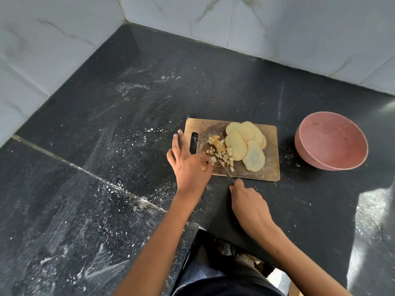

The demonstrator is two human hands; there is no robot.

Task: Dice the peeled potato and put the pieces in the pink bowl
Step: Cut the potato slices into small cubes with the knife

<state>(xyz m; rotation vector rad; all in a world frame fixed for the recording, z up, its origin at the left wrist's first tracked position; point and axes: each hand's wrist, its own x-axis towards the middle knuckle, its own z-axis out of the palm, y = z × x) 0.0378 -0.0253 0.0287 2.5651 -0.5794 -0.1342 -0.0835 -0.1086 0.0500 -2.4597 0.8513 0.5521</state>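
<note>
- Potato slices [245, 142] lie fanned and overlapping on the right half of the wooden cutting board [269, 165], pale rounds, one partly over the next.
- Diced pieces [223, 153] sit in a loose heap on the board's left half, just beside the slices and touching the nearest one.
- Left hand [190, 165] rests over the board's near left corner; its fingers [178, 144] reach past the handle slot, the thumb side curled onto a bit of potato at the heap's edge (the grip itself is mostly hidden under the hand).
- Right hand [249, 201] is off the board, over the tabletop [128, 124], fingers wrapped round the handle of a knife [226, 173]; the handle is hidden in the fist.
- Knife blade runs up and left onto the board, tip among the diced pieces.
- Pink bowl [331, 141] stands on the tabletop right of the board, apart from it, tilted toward the camera; no potato shows inside.
- Dark stone tabletop carries white dusty smears and specks; pale marbled wall tiles [277, 28] behind.
</note>
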